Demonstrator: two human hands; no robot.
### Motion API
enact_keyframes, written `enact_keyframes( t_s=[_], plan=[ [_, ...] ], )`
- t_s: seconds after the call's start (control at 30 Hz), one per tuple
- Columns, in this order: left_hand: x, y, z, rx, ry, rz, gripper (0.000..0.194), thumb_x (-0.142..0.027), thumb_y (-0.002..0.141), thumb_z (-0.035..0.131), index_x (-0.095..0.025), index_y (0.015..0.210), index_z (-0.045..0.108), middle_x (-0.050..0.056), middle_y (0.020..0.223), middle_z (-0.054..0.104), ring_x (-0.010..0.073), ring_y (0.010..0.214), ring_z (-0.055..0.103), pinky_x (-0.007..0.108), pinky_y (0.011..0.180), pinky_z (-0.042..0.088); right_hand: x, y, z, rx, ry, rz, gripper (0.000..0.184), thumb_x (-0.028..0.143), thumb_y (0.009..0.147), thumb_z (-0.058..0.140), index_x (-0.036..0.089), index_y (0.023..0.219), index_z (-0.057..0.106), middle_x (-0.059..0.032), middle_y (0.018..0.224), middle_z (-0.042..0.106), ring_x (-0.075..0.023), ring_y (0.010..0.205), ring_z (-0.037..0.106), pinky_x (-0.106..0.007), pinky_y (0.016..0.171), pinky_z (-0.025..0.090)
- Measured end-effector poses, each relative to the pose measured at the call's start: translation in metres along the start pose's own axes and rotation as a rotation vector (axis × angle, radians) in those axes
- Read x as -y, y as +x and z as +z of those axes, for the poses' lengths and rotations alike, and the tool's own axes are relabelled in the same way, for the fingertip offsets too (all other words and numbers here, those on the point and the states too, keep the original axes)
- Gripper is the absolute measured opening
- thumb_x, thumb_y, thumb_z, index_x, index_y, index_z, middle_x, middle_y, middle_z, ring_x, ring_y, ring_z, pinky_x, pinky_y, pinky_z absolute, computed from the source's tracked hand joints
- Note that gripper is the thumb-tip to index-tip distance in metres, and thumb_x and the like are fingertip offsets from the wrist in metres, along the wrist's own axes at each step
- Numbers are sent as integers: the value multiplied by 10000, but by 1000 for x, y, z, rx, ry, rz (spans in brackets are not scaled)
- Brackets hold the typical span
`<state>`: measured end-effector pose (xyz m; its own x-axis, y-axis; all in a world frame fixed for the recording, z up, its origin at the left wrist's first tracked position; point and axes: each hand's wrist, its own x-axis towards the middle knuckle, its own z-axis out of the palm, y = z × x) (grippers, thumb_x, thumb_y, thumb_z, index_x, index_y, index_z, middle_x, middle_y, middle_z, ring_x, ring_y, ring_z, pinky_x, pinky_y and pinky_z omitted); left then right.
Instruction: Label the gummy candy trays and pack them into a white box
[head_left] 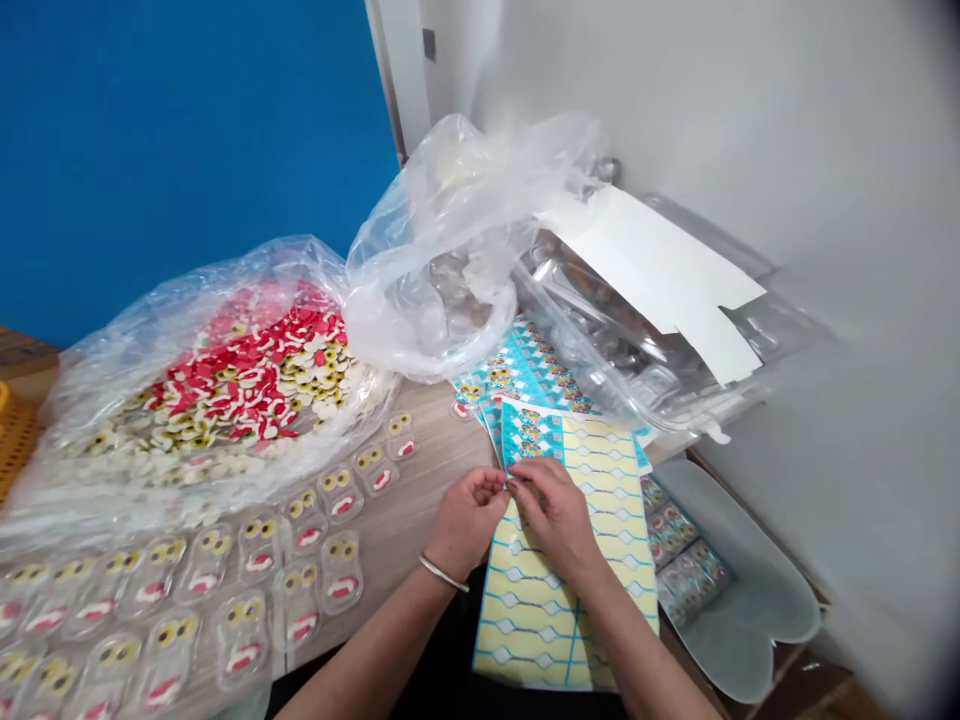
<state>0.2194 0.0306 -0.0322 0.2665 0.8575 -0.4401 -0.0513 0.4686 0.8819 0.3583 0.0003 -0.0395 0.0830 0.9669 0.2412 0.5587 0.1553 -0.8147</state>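
Note:
My left hand (466,520) and my right hand (553,515) meet above a yellow sticker sheet (600,470), most of whose stickers are peeled off. Both hands pinch with thumb and fingertips at one spot between them; what they pinch is too small to make out. A thin bangle circles my left wrist. Blue printed stickers (529,432) remain along the top of the sheet.
Several clear blister packs (300,580) with yellow eyes and red mouths lie in rows at the left. A clear bag of loose eye and mouth candies (240,385) sits behind them. Another clear bag (442,260), clear plastic trays (645,370) and white card (660,270) lie by the wall.

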Motion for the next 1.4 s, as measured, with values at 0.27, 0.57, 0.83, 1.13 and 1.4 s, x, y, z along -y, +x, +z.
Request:
enact_keyframes(
  t_s=[0.27, 0.57, 0.83, 1.13, 1.4],
  plan=[
    [5, -4, -5, 36, -70, 10, 156, -236, 677, 708, -167, 803, 646, -4, 714, 651, 115, 624, 572, 216, 603, 428, 15, -3, 7, -30, 93, 117, 151, 273, 932, 517, 234, 871, 650, -46, 854, 653, -212, 851, 591, -340, 782, 451],
    [3, -11, -6, 4, -181, -63, 222, -259, 634, 743, -159, 819, 670, -11, 716, 640, 101, 600, 546, 215, 593, 416, 5, 3, 9, -94, 479, 433, 252, 430, 886, 576, 207, 767, 578, 15, 684, 553, -152, 653, 497, -278, 633, 412],
    [5, -7, -1, -25, -115, 34, 171, -243, 665, 739, -157, 797, 672, 21, 738, 673, 139, 692, 604, 244, 684, 455, 15, -5, 11, -29, 166, 126, 128, 261, 909, 533, 240, 902, 659, -42, 866, 653, -206, 836, 593, -319, 772, 450],
    [1, -15, 2, -15, -339, -82, 256, -247, 647, 769, -163, 869, 673, 0, 763, 656, 103, 649, 570, 223, 647, 442, 13, -1, 19, -111, 309, 363, 214, 369, 930, 502, 228, 779, 558, 16, 691, 560, -170, 666, 511, -283, 645, 416],
    [0, -11, -5, -22, -182, 13, 229, -295, 685, 756, -155, 841, 665, 12, 759, 677, 116, 660, 594, 224, 636, 450, 22, 2, -1, 72, 60, 103, 157, 252, 938, 510, 229, 941, 665, -45, 895, 692, -194, 842, 636, -300, 776, 470]
  ],
)
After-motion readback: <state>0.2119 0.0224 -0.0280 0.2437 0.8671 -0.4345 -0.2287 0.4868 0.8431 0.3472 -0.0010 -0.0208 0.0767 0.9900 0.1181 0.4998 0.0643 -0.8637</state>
